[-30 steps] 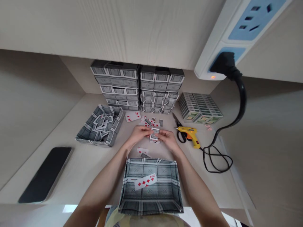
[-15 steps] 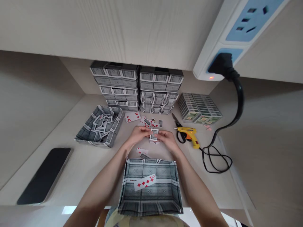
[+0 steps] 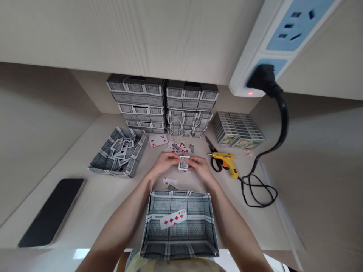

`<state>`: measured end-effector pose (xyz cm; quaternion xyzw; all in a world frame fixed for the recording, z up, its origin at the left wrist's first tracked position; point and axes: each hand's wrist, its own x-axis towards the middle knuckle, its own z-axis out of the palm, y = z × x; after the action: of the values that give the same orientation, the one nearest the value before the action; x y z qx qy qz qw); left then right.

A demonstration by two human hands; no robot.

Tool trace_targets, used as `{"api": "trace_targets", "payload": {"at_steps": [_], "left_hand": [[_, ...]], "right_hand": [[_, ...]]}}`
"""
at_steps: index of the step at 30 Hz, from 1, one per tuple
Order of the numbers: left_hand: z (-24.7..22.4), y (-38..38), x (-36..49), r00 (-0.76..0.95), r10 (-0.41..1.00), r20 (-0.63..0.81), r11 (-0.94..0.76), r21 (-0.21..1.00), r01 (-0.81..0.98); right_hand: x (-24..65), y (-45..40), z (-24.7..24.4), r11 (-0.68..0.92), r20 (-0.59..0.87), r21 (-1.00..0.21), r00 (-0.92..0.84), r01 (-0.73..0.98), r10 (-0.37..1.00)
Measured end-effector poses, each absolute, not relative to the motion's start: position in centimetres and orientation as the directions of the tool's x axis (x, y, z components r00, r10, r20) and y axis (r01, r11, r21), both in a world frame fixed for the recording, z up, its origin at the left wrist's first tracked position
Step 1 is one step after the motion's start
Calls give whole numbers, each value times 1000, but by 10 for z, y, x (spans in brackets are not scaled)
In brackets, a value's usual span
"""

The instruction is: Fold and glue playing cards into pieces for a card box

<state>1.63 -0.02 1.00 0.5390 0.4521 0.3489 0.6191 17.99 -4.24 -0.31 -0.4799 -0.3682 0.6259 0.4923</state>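
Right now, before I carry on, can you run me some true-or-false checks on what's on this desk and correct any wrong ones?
1. The left hand and the right hand both grip the small card piece. True.
2. The phone lies right of the right hand. False: the phone lies left of the left hand.
3. A card strip with red diamonds lies in the nearest box. True.
4. The plug is out of the power strip. False: the plug sits in the power strip.
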Motion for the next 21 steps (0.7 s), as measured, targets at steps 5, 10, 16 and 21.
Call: {"api": "trace_targets", "payload": {"at_steps": [5, 10, 16, 21], "left_hand": [[12, -2, 16, 340, 923, -181, 176, 983, 44], [14, -3, 16, 334, 929, -161, 145, 987, 73], [18, -5, 16, 357, 921, -154, 136, 988, 75], [18, -5, 18, 378, 913, -153, 136, 988, 73]], "right_hand": [[178, -43, 0, -231, -225, -938, -51, -259, 973], [176, -43, 6, -189, -196, -960, 12, -206, 981], [175, -44, 6, -182, -192, -955, 18, -235, 981], [176, -44, 3, -176, -187, -939, 11, -295, 982]]}}
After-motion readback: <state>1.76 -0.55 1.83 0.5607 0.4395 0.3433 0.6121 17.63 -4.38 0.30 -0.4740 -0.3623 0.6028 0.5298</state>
